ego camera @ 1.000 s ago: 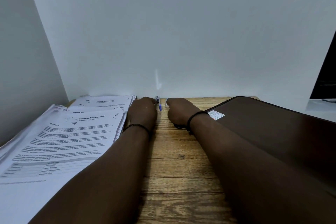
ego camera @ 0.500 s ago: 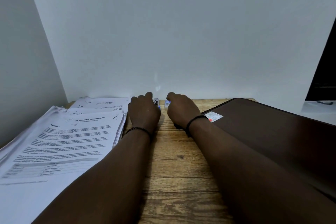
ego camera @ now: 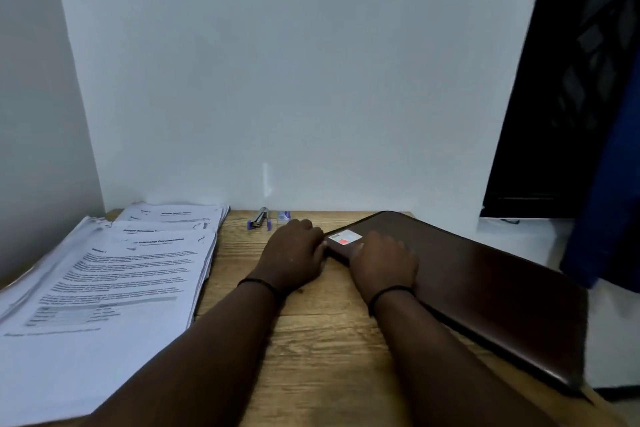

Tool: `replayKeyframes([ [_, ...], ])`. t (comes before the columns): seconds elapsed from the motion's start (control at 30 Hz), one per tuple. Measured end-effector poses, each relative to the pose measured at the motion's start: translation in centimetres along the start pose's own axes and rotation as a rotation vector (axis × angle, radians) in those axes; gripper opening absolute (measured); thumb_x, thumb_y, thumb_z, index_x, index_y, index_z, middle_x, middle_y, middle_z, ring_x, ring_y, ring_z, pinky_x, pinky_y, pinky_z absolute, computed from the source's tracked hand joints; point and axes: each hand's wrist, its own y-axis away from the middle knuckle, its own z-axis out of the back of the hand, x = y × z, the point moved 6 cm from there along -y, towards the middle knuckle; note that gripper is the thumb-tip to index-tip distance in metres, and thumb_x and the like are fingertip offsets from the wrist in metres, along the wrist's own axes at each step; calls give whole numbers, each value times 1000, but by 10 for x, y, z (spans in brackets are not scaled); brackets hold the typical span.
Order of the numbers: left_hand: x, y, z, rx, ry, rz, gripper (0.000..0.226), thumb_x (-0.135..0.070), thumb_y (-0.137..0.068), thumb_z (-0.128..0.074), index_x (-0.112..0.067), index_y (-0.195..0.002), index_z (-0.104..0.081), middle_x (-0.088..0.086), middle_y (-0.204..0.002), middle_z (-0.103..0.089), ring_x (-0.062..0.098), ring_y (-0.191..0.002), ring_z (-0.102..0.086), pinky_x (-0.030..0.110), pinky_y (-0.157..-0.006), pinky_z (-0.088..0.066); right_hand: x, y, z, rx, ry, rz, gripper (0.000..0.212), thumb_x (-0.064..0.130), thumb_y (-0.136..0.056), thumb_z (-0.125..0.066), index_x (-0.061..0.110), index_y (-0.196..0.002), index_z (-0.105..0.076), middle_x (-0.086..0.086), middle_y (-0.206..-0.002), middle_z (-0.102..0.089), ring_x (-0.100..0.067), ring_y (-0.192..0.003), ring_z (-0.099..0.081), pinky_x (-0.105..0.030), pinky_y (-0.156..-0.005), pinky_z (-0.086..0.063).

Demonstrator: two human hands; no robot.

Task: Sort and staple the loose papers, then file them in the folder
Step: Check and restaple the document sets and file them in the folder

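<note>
Both of your hands are at the near-left corner of the brown folder (ego camera: 485, 288), which lies closed and flat on the bench (ego camera: 311, 357), running from the centre out toward 4 o'clock. Your right hand (ego camera: 382, 262) lies on top of that corner, just below the white-and-red label (ego camera: 344, 237), fingers curled over the cover. Your left hand (ego camera: 294, 253) sits on the wood at the folder's left edge, fingers bent against it; whether either hand is truly pinching the cover, you cannot tell from this angle.

The step in hand looks like opening the folder or drawing it nearer. Hold the body down with the right hand and let the left work a fingertip under the cover edge, then lift steadily so the folder does not slide toward the wall. Keep your left forearm clear of the papers (ego camera: 114, 274): they lie in overlapping, uneven stacks at 9 to 10 o'clock, and a nudge would mix them.

The stapler (ego camera: 259, 218) and the small box (ego camera: 284, 217) beside it stand at 12 o'clock against the wall, just beyond your left knuckles, touched by neither hand.

As for contents, the folder is shut, so nothing inside it can be seen; no sheet pokes out from its edges. The papers appear unfiled.
</note>
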Motion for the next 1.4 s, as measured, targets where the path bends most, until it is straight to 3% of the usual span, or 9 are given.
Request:
replayKeyframes([
  [0.17, -38, 13, 10, 30, -147, -6, 27, -39, -85, -56, -18, -82, -73, 8, -86, -61, 29, -81, -57, 35, -65, -42, -43, 28, 11, 112, 24, -139, 48, 53, -97, -38, 21, -120, -65, -9, -129, -63, -37, -126, -52, -45, -105, -38],
  [0.3, -63, 22, 6, 101, -7, 148, 39, -43, -97, -45, -16, -93, -73, 6, -93, -72, 28, -90, -65, 32, -72, -44, -67, 48, 23, 161, 94, -222, 64, 67, -92, -31, 23, -126, -63, -9, -135, -60, -40, -129, -47, -54, -107, -31],
  [0.43, -73, 26, -9, 207, 276, 308, 55, -49, -100, -33, -7, -99, -68, 13, -92, -71, 33, -90, -65, 38, -76, -52, -59, 54, 47, 112, 124, -56, 52, 53, -99, -38, 15, -116, -69, -7, -123, -67, -28, -115, -61, -36, -96, -45],
  [0.5, -71, 25, -17, 280, 295, 306, 49, -44, -103, -34, -7, -102, -66, 15, -99, -69, 35, -97, -63, 41, -82, -52, -49, 54, 55, 138, 152, -8, 46, 48, -99, -42, 15, -114, -69, -6, -121, -68, -26, -113, -63, -31, -89, -46],
  [0.7, -35, 2, -44, 367, 284, 386, 44, -44, -104, -31, -16, -121, -61, 9, -124, -64, 29, -114, -59, 40, -91, -48, -2, 41, 56, 236, 128, 119, 48, 50, -96, -41, 17, -120, -67, -7, -127, -65, -25, -119, -60, -31, -91, -45],
  [0.93, -14, -20, -58, 320, 221, 435, 39, -35, -107, -29, -18, -122, -61, 9, -123, -65, 29, -114, -58, 36, -86, -43, 7, 27, 41, 266, 110, 216, 36, 38, -97, -46, 15, -116, -67, -7, -123, -66, -26, -115, -62, -30, -86, -45],
  [1.17, -14, -6, -42, 158, 387, 451, 31, -36, -100, -47, -17, -98, -72, 6, -101, -73, 27, -98, -64, 33, -74, -47, 9, 40, 32, 243, 31, 226, 35, 31, -101, -41, 13, -113, -68, -9, -122, -66, -29, -114, -62, -32, -90, -45],
  [1.3, -27, 15, -21, 171, 388, 385, 37, -38, -101, -48, -19, -125, -69, 1, -130, -66, 24, -118, -60, 31, -93, -47, -7, 54, 24, 237, -61, 178, 34, 36, -100, -42, 18, -115, -66, -8, -125, -65, -31, -116, -60, -33, -92, -46],
  [1.4, -41, 35, 0, 167, 381, 359, 42, -42, -99, -51, -19, -132, -65, 0, -136, -63, 22, -124, -57, 30, -98, -45, -17, 63, 32, 195, -250, 160, 27, 32, -97, -49, 19, -107, -70, -4, -118, -69, -30, -109, -61, -33, -86, -49],
])
